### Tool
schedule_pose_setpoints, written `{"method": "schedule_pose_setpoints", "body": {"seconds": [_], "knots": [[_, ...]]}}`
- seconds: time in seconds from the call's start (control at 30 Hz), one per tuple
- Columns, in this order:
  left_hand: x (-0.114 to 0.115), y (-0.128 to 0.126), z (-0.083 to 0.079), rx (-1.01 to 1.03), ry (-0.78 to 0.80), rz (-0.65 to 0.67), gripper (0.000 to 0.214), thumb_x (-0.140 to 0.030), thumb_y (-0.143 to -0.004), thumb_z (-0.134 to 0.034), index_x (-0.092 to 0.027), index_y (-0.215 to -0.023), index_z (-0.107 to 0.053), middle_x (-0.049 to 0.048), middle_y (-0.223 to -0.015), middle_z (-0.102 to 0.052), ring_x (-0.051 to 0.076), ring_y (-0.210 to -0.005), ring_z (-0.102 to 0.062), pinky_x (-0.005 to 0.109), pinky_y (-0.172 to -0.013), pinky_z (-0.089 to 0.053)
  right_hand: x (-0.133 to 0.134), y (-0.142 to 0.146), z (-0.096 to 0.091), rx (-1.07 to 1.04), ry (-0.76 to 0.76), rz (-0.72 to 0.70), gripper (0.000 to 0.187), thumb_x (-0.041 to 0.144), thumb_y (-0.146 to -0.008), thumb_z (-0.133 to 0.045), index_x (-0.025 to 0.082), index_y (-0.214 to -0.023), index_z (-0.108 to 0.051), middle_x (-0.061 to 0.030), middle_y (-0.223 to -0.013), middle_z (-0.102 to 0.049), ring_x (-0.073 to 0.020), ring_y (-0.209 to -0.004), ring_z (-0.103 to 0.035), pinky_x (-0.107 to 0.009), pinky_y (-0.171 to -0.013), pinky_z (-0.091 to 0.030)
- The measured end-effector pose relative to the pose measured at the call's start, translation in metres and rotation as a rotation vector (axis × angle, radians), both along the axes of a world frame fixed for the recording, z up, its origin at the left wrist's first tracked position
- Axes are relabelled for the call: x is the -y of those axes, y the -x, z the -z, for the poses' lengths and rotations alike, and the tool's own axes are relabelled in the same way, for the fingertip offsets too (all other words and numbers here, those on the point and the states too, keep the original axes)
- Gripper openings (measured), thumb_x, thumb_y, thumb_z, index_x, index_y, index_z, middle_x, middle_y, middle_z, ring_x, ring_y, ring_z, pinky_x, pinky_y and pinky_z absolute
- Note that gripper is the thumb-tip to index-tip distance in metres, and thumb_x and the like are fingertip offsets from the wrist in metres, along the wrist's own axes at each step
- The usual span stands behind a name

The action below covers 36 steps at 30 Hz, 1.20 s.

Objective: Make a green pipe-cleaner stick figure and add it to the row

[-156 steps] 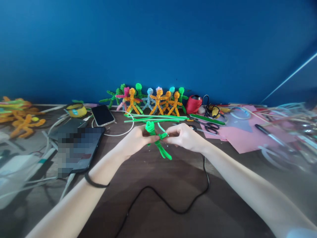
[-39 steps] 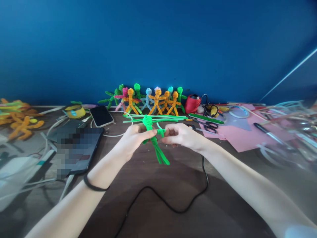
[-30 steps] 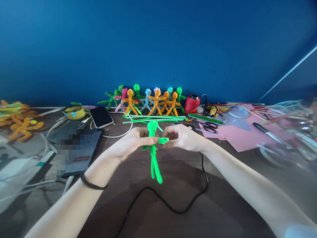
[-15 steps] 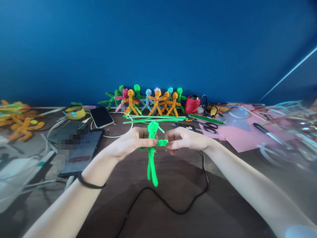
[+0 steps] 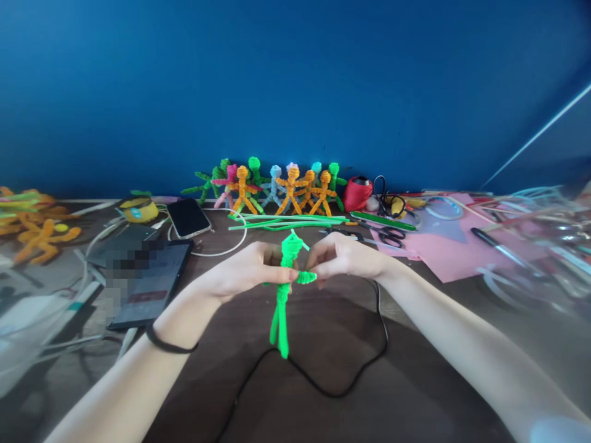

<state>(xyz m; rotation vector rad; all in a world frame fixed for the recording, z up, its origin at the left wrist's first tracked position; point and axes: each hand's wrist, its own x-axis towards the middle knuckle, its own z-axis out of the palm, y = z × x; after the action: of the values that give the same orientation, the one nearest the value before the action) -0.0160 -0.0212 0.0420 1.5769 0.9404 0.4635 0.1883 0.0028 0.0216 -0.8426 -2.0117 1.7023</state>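
Observation:
A bright green pipe cleaner figure (image 5: 283,292) is held upright above the table, its two legs hanging down. My left hand (image 5: 253,264) grips it round the middle of the body, thumb across the front. At the end of the figure's wrapped, stubby arm, my right hand (image 5: 339,257) has its thumb and fingers pinched together. A thin loose green end sticks out beside the figure's head, close to my right fingers. Most of the figure's other arm is hidden behind my left hand.
Several finished pipe cleaner figures (image 5: 292,184) stand along the blue wall. Before them lie green pipe cleaners (image 5: 286,223), with scissors (image 5: 391,236) and pink paper (image 5: 455,261) to the right. A phone (image 5: 188,218), a tablet (image 5: 154,289) and orange figures are leftward. A black cable (image 5: 332,394) crosses the tabletop.
The green figure has tipped slightly, its head shifting right and its legs left and down. Its wrapped arm now slants a little downward, and my right fingers have closed in on its end.

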Motion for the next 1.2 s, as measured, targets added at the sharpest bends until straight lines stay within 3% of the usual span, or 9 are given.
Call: {"method": "schedule_pose_setpoints", "body": {"seconds": [0.17,0.23,0.43,0.6,0.77,1.0,1.1,1.2], "knots": [[-0.003,-0.001,0.003,-0.126,-0.119,-0.102,0.018,-0.032,-0.065,-0.065,-0.016,-0.074,-0.065,-0.0023,-0.067,-0.062,0.014,-0.065,-0.054,0.026,-0.064,-0.042,0.009,0.003,-0.006,0.158,-0.439,0.164,0.010,0.018,-0.072,-0.058,0.013,-0.070,-0.067,-0.0007,-0.063,-0.064,-0.0102,-0.059,-0.055,-0.022,-0.057,-0.040],[-0.004,-0.002,0.003,-0.136,-0.155,-0.131,0.019,-0.033,-0.065,-0.064,-0.016,-0.074,-0.065,-0.0022,-0.066,-0.062,0.014,-0.065,-0.054,0.026,-0.064,-0.043,0.011,0.004,-0.009,0.195,-0.529,0.208,0.011,0.016,-0.073,-0.056,0.013,-0.071,-0.067,-0.0010,-0.065,-0.064,-0.0100,-0.059,-0.053,-0.022,-0.057,-0.039],[-0.007,-0.003,0.007,-0.110,-0.212,-0.184,0.019,-0.032,-0.066,-0.063,-0.017,-0.079,-0.065,-0.0010,-0.074,-0.065,0.016,-0.069,-0.057,0.025,-0.063,-0.042,0.011,0.006,-0.009,0.178,-0.516,0.228,0.011,0.017,-0.077,-0.052,0.014,-0.077,-0.063,-0.0001,-0.063,-0.062,-0.0095,-0.058,-0.054,-0.022,-0.057,-0.041],[-0.009,-0.002,0.011,-0.174,-0.277,-0.330,0.022,-0.036,-0.065,-0.063,-0.015,-0.070,-0.063,-0.0014,-0.064,-0.060,0.015,-0.062,-0.052,0.026,-0.058,-0.037,0.011,0.007,-0.006,0.098,-0.465,0.221,0.011,0.022,-0.077,-0.056,0.015,-0.085,-0.060,0.0005,-0.067,-0.062,-0.0087,-0.057,-0.054,-0.021,-0.055,-0.042],[-0.008,-0.004,0.011,-0.095,-0.171,-0.401,0.023,-0.036,-0.063,-0.066,-0.014,-0.063,-0.060,-0.0031,-0.057,-0.052,0.010,-0.055,-0.043,0.024,-0.054,-0.030,0.011,0.009,-0.002,0.064,-0.591,0.298,0.008,0.018,-0.078,-0.055,0.015,-0.082,-0.062,-0.0006,-0.070,-0.063,-0.0095,-0.062,-0.057,-0.022,-0.058,-0.044],[-0.008,-0.004,0.014,0.030,0.029,-0.432,0.022,-0.034,-0.063,-0.067,-0.014,-0.068,-0.061,-0.0026,-0.057,-0.049,0.009,-0.054,-0.041,0.023,-0.049,-0.026,0.010,0.011,0.005,-0.010,-0.823,0.342,0.012,0.014,-0.078,-0.054,0.015,-0.082,-0.065,-0.0036,-0.080,-0.066,-0.0125,-0.073,-0.060,-0.025,-0.066,-0.047],[-0.008,-0.005,0.015,0.028,0.016,-0.445,0.023,-0.036,-0.063,-0.067,-0.014,-0.067,-0.060,-0.0031,-0.056,-0.049,0.009,-0.052,-0.040,0.023,-0.050,-0.027,0.010,0.012,0.006,-0.049,-0.706,0.376,0.011,0.015,-0.078,-0.055,0.015,-0.083,-0.065,-0.0033,-0.079,-0.067,-0.0125,-0.071,-0.061,-0.025,-0.063,-0.047],[-0.007,-0.006,0.012,-0.019,-0.082,-0.460,0.021,-0.035,-0.064,-0.065,-0.015,-0.064,-0.058,-0.0040,-0.054,-0.047,0.009,-0.052,-0.040,0.024,-0.053,-0.030,0.008,0.012,0.004,-0.119,-0.399,0.342,0.012,0.022,-0.080,-0.054,0.014,-0.082,-0.063,-0.0025,-0.073,-0.066,-0.0121,-0.065,-0.062,-0.025,-0.059,-0.049]]}}
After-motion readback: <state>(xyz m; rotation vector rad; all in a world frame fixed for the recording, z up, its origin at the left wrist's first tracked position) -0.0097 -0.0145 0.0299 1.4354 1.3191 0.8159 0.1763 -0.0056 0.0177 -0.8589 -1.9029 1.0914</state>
